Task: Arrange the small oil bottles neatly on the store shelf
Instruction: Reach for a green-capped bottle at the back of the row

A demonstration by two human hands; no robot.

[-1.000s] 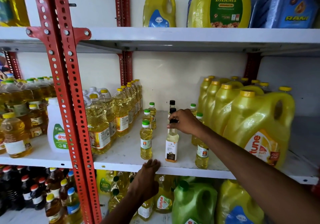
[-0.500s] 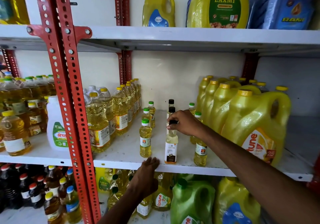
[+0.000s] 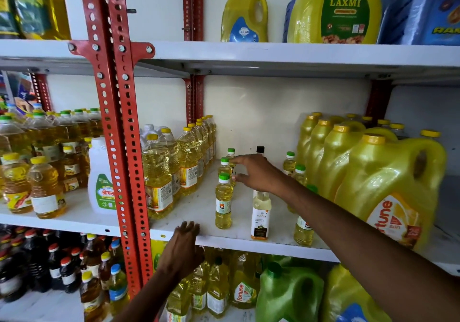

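- left hand (image 3: 185,240) rests flat, fingers together, on the shelf (image 3: 239,240) front edge, holding nothing
- small oil bottles (image 3: 223,201) stand in three loose rows mid-shelf; back ones look unaligned, so the job seems partway
- right hand (image 3: 258,172) spread, fingers apart, reaching the green-capped row
- readable: "fortune" jug (image 3: 390,192), "laxmi" above

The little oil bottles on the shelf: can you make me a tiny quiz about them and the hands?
1. True or false: the left hand holds a bottle.
2. The right hand reaches toward bottles with caps of which colour? A green, B red, C blue.
3. Fill in: the white-labelled bottle in front stands below the right ____.

Key: 1 false, it rests on the shelf edge. 2 A. 3 wrist.
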